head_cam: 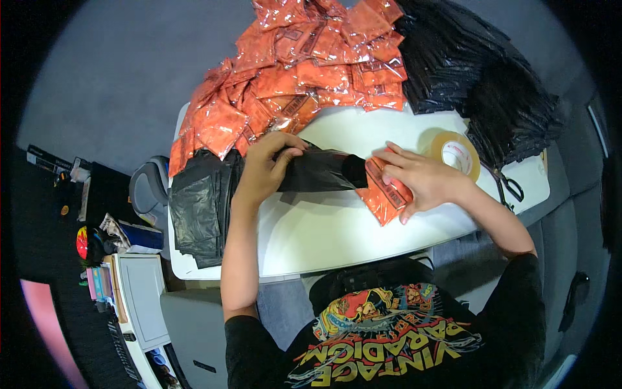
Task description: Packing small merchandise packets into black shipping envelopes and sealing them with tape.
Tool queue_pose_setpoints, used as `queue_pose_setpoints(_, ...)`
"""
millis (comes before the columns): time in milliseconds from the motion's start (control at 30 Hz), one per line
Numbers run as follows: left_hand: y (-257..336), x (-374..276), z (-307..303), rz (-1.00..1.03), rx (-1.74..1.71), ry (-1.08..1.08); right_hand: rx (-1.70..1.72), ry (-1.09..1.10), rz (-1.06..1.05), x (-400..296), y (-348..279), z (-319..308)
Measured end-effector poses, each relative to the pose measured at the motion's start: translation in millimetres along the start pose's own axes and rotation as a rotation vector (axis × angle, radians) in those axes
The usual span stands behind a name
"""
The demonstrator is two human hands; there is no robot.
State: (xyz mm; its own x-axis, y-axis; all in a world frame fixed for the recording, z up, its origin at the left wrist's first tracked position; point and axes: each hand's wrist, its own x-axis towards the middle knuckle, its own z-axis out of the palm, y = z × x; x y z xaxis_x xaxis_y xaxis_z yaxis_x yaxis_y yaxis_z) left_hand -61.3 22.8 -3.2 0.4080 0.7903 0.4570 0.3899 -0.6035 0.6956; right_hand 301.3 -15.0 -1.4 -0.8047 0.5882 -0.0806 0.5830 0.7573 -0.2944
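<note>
My left hand (272,163) pinches the upper edge of a black plastic bag (318,170) stretched sideways over the white table. The bag's mouth gapes towards the right. In my right hand (423,177) is an orange packet (384,194) in clear shiny film, bearing dark printed writing. One edge of the packet meets the bag's mouth; whether any of it lies inside, I cannot tell. A stack of flat black plastic bags (199,209) lies left of my left forearm. Just beyond my right hand stands a roll of clear packing tape (457,153).
Orange packets (291,73) form a large heap along the far side of the white table (311,238). Black plastic packages (466,63) are piled at the far right. Black-handled scissors (508,187) lie near the right edge. A grey chair (150,187) stands beyond the left edge.
</note>
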Motion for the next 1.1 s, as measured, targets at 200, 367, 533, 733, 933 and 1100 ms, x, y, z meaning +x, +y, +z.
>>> queue_pose_setpoints(200, -1, -1, 0, -0.007, -0.03, -0.013, 0.026, 0.013, 0.124, 1, -19, -4)
queue_pose_setpoints(367, 1, 2, 2, 0.015, -0.085, -0.026, 0.035, 0.132, 0.037, -23, -31, 6)
queue_pose_setpoints(533, 3, 0, 0, -0.033, -0.101, -0.01, 0.015, -0.002, 0.208, -33, -43, 5)
queue_pose_setpoints(733, 0, 0, 0, -0.011, -0.156, 0.001, 0.201, 0.185, -0.026, -52, -51, -4)
queue_pose_setpoints(933, 0, 0, 7, 0.017, -0.1, -0.056, 0.88, 0.331, 0.14, -77, -60, -22)
queue_pose_setpoints(1100, -1, 0, 13, 0.026, -0.096, -0.072, 0.917, 0.396, 0.096, -79, -44, -17)
